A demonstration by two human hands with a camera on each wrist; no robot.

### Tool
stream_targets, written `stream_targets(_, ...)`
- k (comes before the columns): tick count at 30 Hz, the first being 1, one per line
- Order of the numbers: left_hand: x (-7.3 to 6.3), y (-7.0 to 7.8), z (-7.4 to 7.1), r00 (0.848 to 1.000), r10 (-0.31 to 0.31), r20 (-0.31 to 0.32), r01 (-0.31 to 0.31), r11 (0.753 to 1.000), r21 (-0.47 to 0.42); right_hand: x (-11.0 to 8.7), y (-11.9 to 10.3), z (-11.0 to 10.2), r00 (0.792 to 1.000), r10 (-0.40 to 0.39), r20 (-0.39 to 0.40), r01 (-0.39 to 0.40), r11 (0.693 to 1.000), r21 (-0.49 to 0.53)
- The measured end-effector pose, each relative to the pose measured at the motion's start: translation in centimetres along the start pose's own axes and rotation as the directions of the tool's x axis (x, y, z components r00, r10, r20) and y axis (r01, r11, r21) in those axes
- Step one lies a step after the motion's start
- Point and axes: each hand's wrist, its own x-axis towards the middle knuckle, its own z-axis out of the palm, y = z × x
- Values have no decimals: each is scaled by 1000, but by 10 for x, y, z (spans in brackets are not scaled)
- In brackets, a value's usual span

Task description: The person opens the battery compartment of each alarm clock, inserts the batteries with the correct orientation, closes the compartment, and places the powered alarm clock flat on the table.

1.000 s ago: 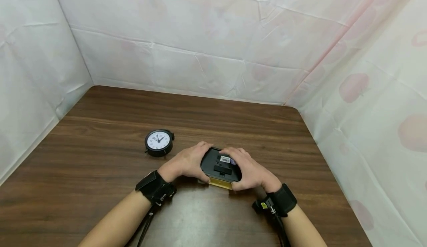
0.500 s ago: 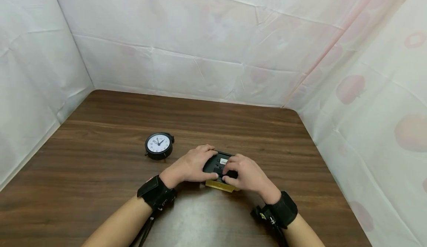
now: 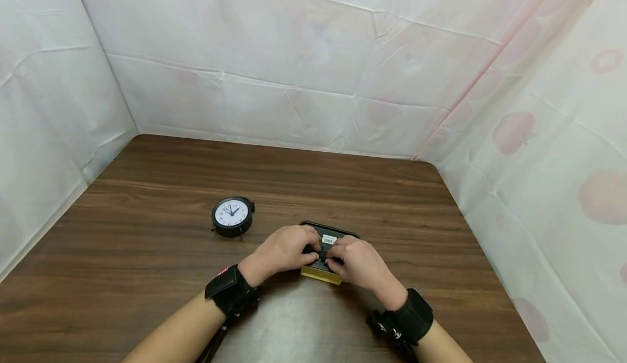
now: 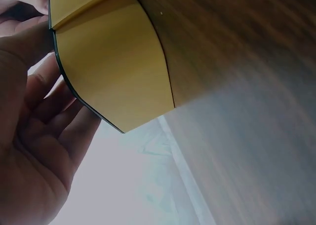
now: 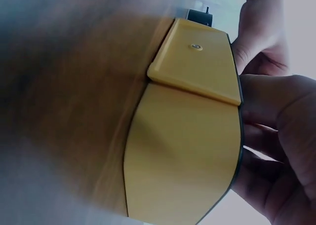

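Observation:
A yellow-sided device point(image 3: 320, 275) rests on the table in front of me, its black back panel point(image 3: 338, 231) facing up. That panel carries a white barcode label point(image 3: 329, 239). From the left my left hand point(image 3: 286, 248) bends its thumb and fingers onto the panel. My right hand point(image 3: 363, 262) does the same from the right, its thumb and fingertips close together. Both sets of fingertips meet near the panel's middle and hide part of it. In the wrist views, the yellow body point(image 4: 111, 62) has a stepped side, and a small round button point(image 5: 196, 47) shows on it.
Left of the device stands a round black alarm clock point(image 3: 232, 213) with a white dial. The brown wooden table point(image 3: 171, 178) is bordered by pale curtains point(image 3: 294, 53) behind and at both sides. Black straps point(image 3: 409, 317) with cameras and cables sit on the wrists.
Both hands have gone from the device's outer edges to the middle of its back panel, the right hand first, then the left. The alarm clock stays put.

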Motion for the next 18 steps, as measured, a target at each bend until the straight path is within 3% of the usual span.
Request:
stream_targets(7, 0, -2, 0, 1000, -20, 7, 20, 998, -58, 0, 0, 5, 998, -2, -65, 2, 1000, 9)
stream_targets(18, 0, -2, 2, 997, -73, -18, 71, 992, -106, 1, 0, 5, 997, 18, -71, -16, 1000, 24)
